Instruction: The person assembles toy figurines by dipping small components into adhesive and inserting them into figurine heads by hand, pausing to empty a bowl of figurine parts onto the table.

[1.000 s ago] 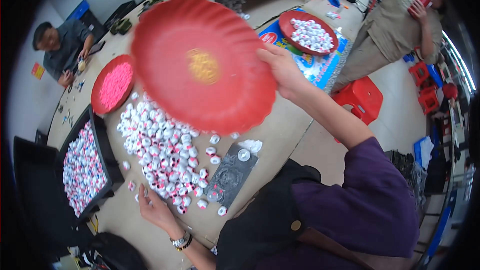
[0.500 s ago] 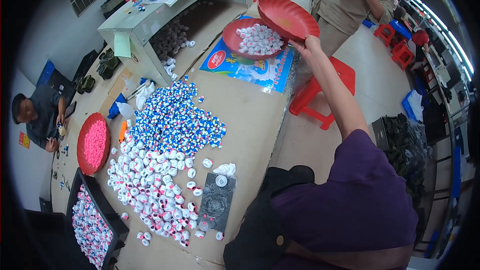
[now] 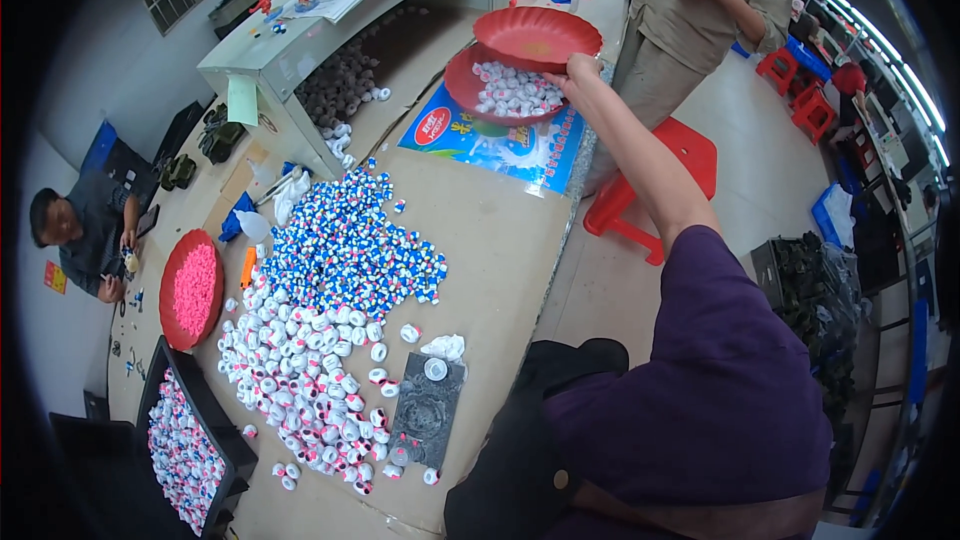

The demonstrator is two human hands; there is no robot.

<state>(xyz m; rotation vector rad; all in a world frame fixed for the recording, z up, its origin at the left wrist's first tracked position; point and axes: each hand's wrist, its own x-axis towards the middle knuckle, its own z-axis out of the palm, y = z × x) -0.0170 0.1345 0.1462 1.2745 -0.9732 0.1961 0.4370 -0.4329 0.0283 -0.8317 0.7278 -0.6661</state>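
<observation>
At the far side of the table, my right hand (image 3: 582, 74) is closed on the near right rim of a red scalloped plate (image 3: 530, 32), which is bare inside. The plate is held partly over a second red plate (image 3: 463, 86), which contains many small white pieces with pinkish marks (image 3: 515, 90). This lower plate rests on a blue printed sheet (image 3: 440, 152). My fingertips are partly hidden by the hand itself. My left hand does not show.
Heaps of blue-and-white pieces (image 3: 350, 240) and white-and-pink pieces (image 3: 300, 365) cover the table's middle. A black tray (image 3: 238, 455), a red plate of pink pieces (image 3: 170, 325) and a dark slab (image 3: 428, 415) lie nearby. A person (image 3: 690, 30) stands beyond a red stool (image 3: 690, 155).
The red plate in my right hand has moved left and slightly down and is less tilted, uncovering more of the stool side. The lower plate stays in place.
</observation>
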